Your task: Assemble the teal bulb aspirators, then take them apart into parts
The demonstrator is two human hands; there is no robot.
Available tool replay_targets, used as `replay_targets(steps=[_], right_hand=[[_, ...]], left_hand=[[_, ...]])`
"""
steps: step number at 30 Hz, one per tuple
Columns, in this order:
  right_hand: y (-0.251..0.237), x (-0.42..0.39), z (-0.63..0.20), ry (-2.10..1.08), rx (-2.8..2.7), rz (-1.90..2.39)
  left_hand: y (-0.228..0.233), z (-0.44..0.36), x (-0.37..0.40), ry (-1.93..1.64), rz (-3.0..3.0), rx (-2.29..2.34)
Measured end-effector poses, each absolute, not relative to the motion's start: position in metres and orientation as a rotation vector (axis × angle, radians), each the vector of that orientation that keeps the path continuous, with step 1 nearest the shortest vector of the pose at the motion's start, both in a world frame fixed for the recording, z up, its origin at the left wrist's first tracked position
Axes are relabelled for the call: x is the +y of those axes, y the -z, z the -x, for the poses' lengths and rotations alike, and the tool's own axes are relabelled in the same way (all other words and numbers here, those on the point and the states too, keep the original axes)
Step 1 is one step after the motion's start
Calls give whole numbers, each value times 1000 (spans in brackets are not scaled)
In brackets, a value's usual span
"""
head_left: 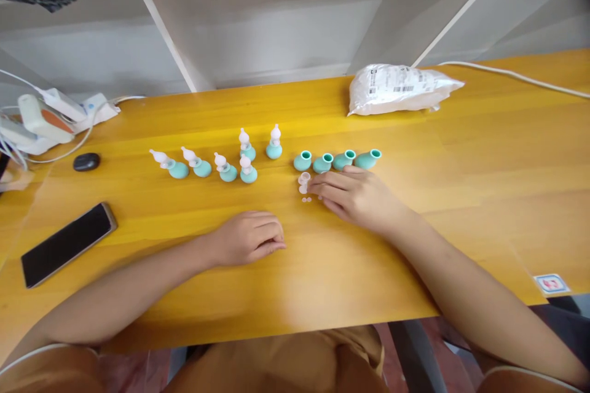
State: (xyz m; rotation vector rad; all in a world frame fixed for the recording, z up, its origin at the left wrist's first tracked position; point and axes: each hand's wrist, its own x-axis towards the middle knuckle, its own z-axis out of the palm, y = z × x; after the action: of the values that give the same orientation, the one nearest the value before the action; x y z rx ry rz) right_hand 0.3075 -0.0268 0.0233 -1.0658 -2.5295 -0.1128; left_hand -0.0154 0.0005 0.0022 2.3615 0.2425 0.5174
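We see the right hand pinching a clear nozzle tip just in front of the four open teal bulbs, left hand curled empty on the bench; loose caps could scatter if brushed.

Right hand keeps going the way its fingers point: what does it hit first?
The right hand points left; its fingertips are at the clear tip. That comes first. Beyond it, probably bare table, just below the nearest capped bulb.
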Motion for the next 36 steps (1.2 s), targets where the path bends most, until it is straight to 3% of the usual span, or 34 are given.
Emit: replay_targets(steps=[27,36], right_hand=[[-12,-25,-300,272,-2486,1045],[-22,-30,-306,66,-2449,1015]], left_hand=[[-1,15,0,-488,-2409,237],[-1,15,0,-493,-2373,250]])
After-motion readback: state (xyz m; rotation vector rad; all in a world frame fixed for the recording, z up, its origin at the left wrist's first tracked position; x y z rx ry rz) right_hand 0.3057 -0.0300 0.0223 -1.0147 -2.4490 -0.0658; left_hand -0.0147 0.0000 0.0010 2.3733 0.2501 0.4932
